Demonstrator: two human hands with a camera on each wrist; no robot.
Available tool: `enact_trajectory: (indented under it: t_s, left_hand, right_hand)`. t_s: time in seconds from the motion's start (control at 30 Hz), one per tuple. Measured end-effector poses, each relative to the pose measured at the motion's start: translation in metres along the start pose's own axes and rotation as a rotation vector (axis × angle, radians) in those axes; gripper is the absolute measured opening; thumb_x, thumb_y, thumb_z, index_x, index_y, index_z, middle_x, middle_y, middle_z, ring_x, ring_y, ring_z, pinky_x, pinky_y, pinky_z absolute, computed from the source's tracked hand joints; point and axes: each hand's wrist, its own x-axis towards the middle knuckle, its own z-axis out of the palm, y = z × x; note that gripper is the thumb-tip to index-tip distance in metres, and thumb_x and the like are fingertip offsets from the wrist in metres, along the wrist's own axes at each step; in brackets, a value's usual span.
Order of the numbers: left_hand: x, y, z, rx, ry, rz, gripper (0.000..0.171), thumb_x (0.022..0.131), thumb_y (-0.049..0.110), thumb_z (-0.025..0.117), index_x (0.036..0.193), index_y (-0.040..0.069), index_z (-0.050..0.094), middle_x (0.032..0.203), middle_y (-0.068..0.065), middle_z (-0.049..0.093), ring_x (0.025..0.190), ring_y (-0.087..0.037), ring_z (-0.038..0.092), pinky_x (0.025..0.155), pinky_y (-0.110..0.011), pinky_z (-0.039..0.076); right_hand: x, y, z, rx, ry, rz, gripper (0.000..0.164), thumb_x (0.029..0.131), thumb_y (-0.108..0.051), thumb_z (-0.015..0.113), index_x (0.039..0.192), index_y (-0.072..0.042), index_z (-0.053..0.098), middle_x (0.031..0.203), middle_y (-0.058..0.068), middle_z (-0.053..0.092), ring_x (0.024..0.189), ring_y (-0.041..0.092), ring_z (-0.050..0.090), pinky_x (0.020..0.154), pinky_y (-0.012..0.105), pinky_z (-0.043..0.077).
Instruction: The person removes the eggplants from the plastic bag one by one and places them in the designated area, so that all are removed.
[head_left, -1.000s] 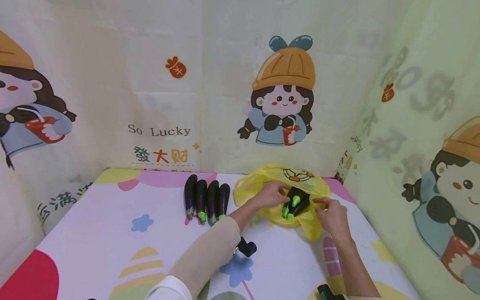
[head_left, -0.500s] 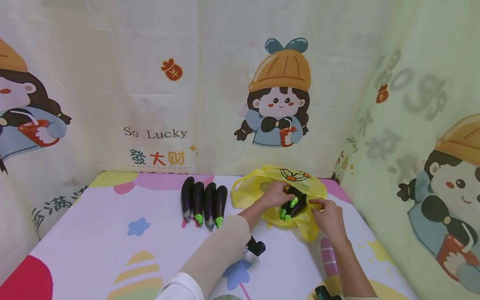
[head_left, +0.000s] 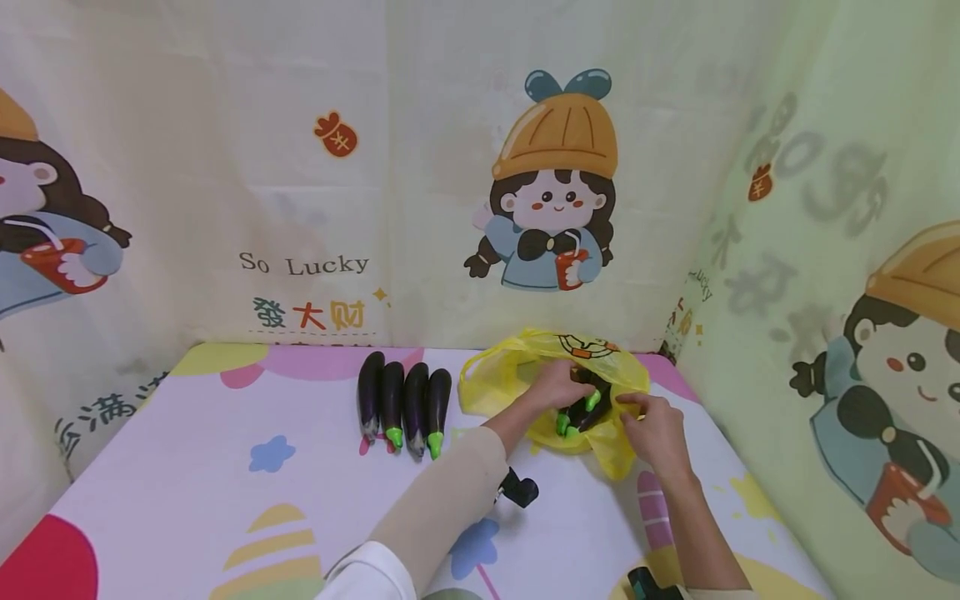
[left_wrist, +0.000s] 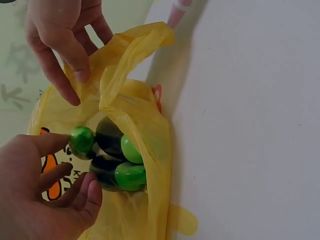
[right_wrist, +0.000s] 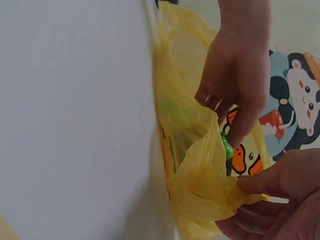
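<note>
A yellow plastic bag (head_left: 495,379) lies on its side near the table's back edge, mouth toward me. Inside are several dark eggplants (head_left: 592,411) with green stem ends. My left hand (head_left: 558,385) reaches into the mouth, and a finger touches the green end of the top eggplant (left_wrist: 81,138); its fingers are spread and bent loosely, not closed round it. At the bag's right rim my right hand (head_left: 656,429) pinches the plastic between thumb and fingers, clearest in the right wrist view. The bag's film hides parts of the eggplants.
Left of the bag, several more eggplants (head_left: 402,404) lie side by side on the patterned table cover (head_left: 187,450). Printed cloth walls (head_left: 427,208) enclose the back and sides. Black wrist gear (head_left: 519,489) sticks out beside my left sleeve.
My left hand has moved from above the eggplants down onto the top one, which has shifted slightly. My right hand stays at the bag's rim. The view has turned slightly right.
</note>
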Motion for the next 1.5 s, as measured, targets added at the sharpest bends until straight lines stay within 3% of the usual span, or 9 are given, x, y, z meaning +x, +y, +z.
enact_trajectory:
  t_s: [0.33,0.5,0.8,1.03,1.23,1.5]
  left_hand:
    - [0.003,0.007,0.003,0.025,0.027,0.039,0.042,0.093,0.044,0.076,0.119,0.011,0.073,0.1,-0.001,0.072,0.078,-0.01,0.058,0.07,-0.026,0.05]
    - [0.002,0.01,0.006,0.005,0.046,0.024,0.042,0.094,0.041,0.076,0.122,0.01,0.073,0.111,-0.003,0.073,0.084,-0.011,0.06,0.078,-0.027,0.054]
    - [0.005,0.011,0.009,-0.014,0.073,0.0,0.044,0.093,0.04,0.077,0.127,0.011,0.071,0.122,-0.004,0.073,0.094,-0.012,0.063,0.089,-0.031,0.056]
    - [0.007,0.012,0.009,0.001,0.078,0.019,0.036,0.09,0.037,0.08,0.114,0.011,0.074,0.103,-0.002,0.074,0.081,-0.012,0.061,0.07,-0.025,0.052]
    - [0.007,0.015,0.008,-0.019,0.072,0.006,0.031,0.088,0.03,0.083,0.109,0.008,0.074,0.092,0.001,0.069,0.075,-0.01,0.057,0.066,-0.023,0.048]
    - [0.007,0.018,0.006,0.053,0.045,0.007,0.051,0.088,0.022,0.08,0.134,0.007,0.065,0.127,-0.007,0.07,0.1,-0.018,0.062,0.088,-0.03,0.054]
  right_hand:
    - [0.0,0.0,-0.002,0.0,-0.007,0.016,0.032,0.096,-0.009,0.063,0.126,0.0,0.072,0.118,0.032,0.069,0.082,0.031,0.057,0.058,0.032,0.045]
    - [0.0,0.0,-0.001,0.003,0.0,0.012,0.032,0.097,-0.008,0.063,0.126,0.0,0.072,0.12,0.033,0.068,0.075,0.027,0.057,0.057,0.032,0.045]
    - [0.0,0.0,0.001,-0.003,0.007,0.012,0.031,0.096,-0.008,0.064,0.124,0.0,0.073,0.118,0.032,0.07,0.081,0.029,0.059,0.057,0.031,0.046]
    - [0.001,0.001,0.001,-0.006,0.011,0.013,0.031,0.096,-0.008,0.064,0.124,-0.001,0.073,0.12,0.032,0.069,0.084,0.032,0.059,0.058,0.031,0.046]
    - [0.002,0.002,0.003,-0.018,0.029,-0.006,0.03,0.095,-0.008,0.065,0.123,-0.001,0.074,0.112,0.029,0.072,0.075,0.028,0.058,0.058,0.031,0.046]
    - [0.0,0.002,0.002,-0.008,0.036,-0.005,0.03,0.095,-0.008,0.065,0.123,-0.001,0.074,0.111,0.028,0.071,0.069,0.025,0.055,0.057,0.031,0.045]
